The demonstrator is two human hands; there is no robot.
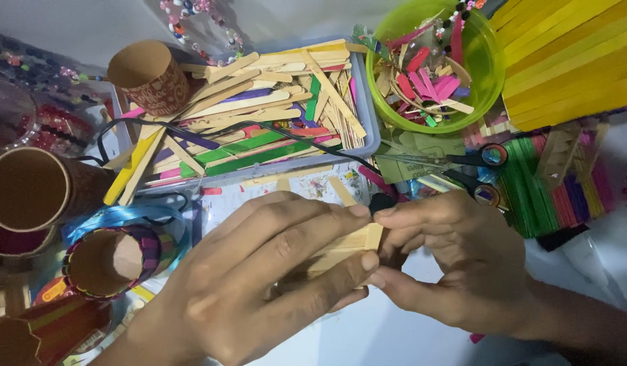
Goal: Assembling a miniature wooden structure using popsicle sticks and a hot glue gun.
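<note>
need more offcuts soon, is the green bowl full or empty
Partly full: the green bowl holds a loose heap of pink and plain stick offcuts, with bare wall above the heap.

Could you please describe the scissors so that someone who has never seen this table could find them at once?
Start at the green bowl of stick scraps at the top right. Just below its rim, beyond the right hand, the scissors lie flat, blades pointing left toward the grey tray of sticks. They are the only metal tool there, with black handles and blue-lined finger loops, among wooden sticks.
</note>
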